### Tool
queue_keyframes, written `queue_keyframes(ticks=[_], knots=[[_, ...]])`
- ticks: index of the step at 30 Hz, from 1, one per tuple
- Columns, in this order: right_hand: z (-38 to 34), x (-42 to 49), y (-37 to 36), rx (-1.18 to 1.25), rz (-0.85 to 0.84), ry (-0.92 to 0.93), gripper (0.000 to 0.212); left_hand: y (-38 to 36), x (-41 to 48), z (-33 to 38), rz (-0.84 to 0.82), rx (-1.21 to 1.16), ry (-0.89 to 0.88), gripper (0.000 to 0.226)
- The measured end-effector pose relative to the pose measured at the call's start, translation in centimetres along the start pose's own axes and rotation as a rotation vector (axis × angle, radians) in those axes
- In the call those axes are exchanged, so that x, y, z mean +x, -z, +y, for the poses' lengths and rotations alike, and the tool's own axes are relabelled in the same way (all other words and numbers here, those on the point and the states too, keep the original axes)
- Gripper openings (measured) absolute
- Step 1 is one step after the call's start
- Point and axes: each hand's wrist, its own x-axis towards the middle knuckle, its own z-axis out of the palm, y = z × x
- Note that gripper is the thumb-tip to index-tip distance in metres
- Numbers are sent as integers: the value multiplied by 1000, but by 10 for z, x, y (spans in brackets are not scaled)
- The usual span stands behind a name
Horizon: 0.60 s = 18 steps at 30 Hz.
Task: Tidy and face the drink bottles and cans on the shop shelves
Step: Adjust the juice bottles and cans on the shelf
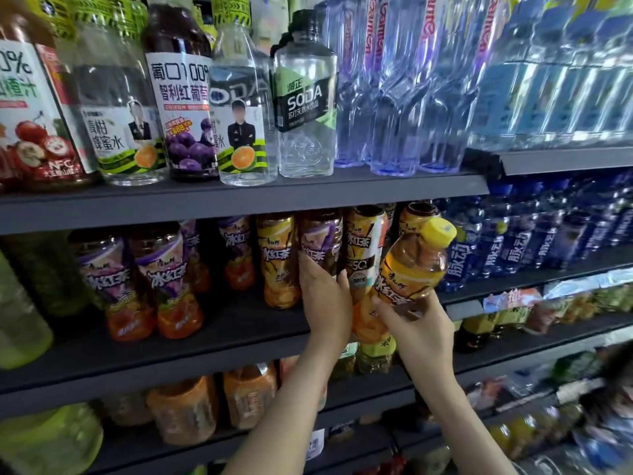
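My right hand (419,332) grips the lower part of a yellow-capped iced tea bottle (414,265), which is tilted to the right in front of the middle shelf (191,358). My left hand (325,301) reaches into that shelf and its fingers wrap around a purple-labelled tea bottle (320,240) standing in the row. A yellow-labelled tea bottle (364,255) stands upright between my two hands. More purple-labelled tea bottles (164,279) stand further left on the same shelf.
The top shelf (239,197) holds juice, honey water, a SODA bottle (305,97) and blue water bottles (394,84). Blue sports drink bottles (513,245) stand right of the teas. Orange bottles (185,409) fill the shelf below. Green bottles (20,317) sit at far left.
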Motion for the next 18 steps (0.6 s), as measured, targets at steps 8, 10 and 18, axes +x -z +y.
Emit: queue_keyframes(ticks=[8, 10, 18], knots=[[9, 5, 12, 39, -25, 18, 42, -2, 2, -2, 84, 143, -18, 66], [10, 5, 11, 62, -24, 20, 45, 3, -8, -4, 87, 76, -49, 65], [6, 6, -14, 126, -72, 49, 39, 58, -45, -29, 153, -129, -171, 58]])
